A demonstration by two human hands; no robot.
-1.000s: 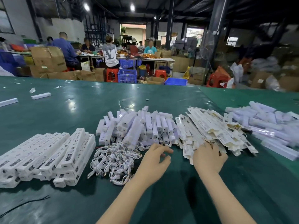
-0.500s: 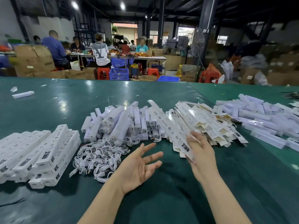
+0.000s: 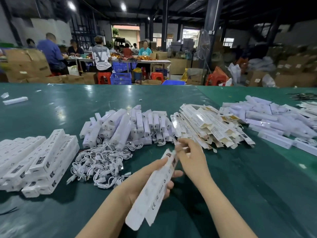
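Head view — flat white box (image 3: 154, 194) up in the air over the green table (image 3: 240, 194), tilted, close to the body. Left hand (image 3: 145, 179) curled round its middle. Right hand (image 3: 192, 157) pinching its top end with the fingertips. Just behind — pile of flat boxes (image 3: 211, 127), heap of white sticks (image 3: 123, 127), tangle of white cables (image 3: 101, 162). Packed boxes (image 3: 39, 160) off to the left.

Warehouse hall under a dark steel roof, ceiling lights (image 3: 71, 5) lit. Dark column (image 3: 211, 23) right of centre, standing fan (image 3: 203, 46) beside it. Bright doorway (image 3: 127, 34) at the far end. Green table (image 3: 154, 97) in front. Beyond it: long work table (image 3: 159, 61) with seated people, red stools (image 3: 104, 77), blue crates (image 3: 121, 79), cardboard boxes (image 3: 25, 64).
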